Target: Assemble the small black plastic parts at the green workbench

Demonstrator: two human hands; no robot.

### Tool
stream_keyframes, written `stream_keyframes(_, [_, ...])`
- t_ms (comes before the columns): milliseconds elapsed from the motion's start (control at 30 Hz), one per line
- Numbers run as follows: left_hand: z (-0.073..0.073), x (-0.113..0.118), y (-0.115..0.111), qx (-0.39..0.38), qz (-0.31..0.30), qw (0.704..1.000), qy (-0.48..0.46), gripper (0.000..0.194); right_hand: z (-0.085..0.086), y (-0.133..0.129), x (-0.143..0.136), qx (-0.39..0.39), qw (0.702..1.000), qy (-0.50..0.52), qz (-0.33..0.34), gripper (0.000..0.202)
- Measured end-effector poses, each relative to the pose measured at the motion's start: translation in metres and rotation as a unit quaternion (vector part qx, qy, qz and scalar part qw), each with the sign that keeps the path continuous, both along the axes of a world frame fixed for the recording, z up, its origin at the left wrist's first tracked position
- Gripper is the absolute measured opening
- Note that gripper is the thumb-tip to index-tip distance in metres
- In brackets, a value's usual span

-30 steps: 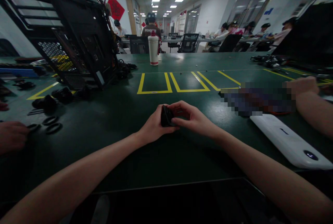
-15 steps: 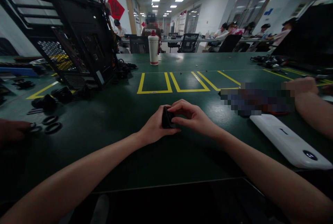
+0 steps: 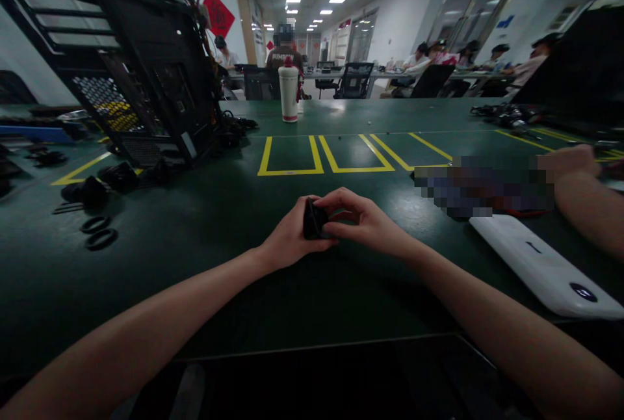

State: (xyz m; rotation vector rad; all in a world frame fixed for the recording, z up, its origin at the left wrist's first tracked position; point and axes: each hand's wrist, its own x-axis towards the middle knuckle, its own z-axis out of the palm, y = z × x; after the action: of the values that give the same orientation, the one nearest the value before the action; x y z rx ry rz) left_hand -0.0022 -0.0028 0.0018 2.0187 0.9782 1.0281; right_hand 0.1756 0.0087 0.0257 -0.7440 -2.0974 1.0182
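In front of the person, just over the dark green smooth surface (image 3: 214, 212), I see a small black tapered piece (image 3: 312, 222), perhaps of plastic, between the two hands. The left hand (image 3: 288, 238) is closed around it from the left. The right hand (image 3: 358, 217) grips it from the right, its thumb and bent forefinger at the edge. The longer axis looks nearly upright, a little tilted. The left palm is nearer; the hidden side I cannot tell.
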Motion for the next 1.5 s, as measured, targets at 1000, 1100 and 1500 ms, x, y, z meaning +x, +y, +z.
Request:
stream_keyframes(1000, [0.0012, -0.0011, -0.0018, -0.001, 0.008, 1.000, 0.009, 0.060, 0.0010, 0.0006, -0.0002, -0.028, 0.999, 0.026, 0.031, 0.039])
stream_keyframes(1100, [0.0025, -0.0019, -0.0022, -0.001, 0.005, 1.000, 0.016, 0.060, 0.0018, 0.0006, 0.0008, -0.030, 0.999, 0.017, 0.026, 0.042])
stream_keyframes(1500, [0.0008, 0.0003, -0.0019, 0.013, 0.002, 1.000, 0.017, 0.061, 0.0015, 0.0016, 0.0025, -0.040, 0.999, 0.010, 0.034, 0.034])
